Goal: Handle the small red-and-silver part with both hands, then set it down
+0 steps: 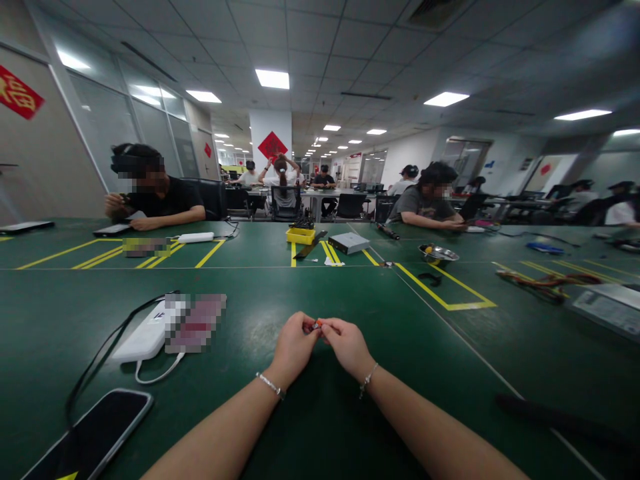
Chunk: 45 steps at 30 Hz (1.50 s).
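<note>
My left hand (296, 343) and my right hand (347, 345) meet over the green table (240, 400), their fingertips pinched together. Between them is a tiny object (317, 325) with orange and whitish parts. Its kind is too small to make out, and the fingers cover most of it. Both hands are closed on it, the left from one side and the right from the other. A silvery bracelet sits on each wrist.
To the left lie a white power bank (153, 330) with cables and a dark phone (90, 433). Farther off are a yellow bin (301, 236), a grey metal box (349, 242), a metal bowl (439, 253) and a wire bundle (533, 285). Other people sit across the table.
</note>
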Motion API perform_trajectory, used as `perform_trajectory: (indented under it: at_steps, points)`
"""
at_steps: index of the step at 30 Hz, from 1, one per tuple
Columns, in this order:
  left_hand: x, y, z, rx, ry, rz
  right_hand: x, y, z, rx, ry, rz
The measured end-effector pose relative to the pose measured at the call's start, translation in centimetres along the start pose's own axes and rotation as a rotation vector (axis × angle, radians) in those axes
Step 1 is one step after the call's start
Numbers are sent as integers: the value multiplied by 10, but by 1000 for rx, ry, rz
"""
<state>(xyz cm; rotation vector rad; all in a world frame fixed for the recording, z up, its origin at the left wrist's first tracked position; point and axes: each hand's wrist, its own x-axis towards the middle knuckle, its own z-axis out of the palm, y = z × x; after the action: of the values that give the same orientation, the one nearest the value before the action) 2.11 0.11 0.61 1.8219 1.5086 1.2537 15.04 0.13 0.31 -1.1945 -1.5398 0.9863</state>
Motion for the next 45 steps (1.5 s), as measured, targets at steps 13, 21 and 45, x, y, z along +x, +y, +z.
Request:
perform_trajectory:
  at_steps: [13, 21, 45]
  points:
    - [-1, 0, 1, 69, -20, 19, 1, -8, 5, 235, -28, 150]
    - [-1, -7, 8, 19, -110, 207, 8, -6, -15, 327, -33, 276]
    - [1, -4, -6, 164, -243, 315, 10, 8, -23, 340, -218, 263]
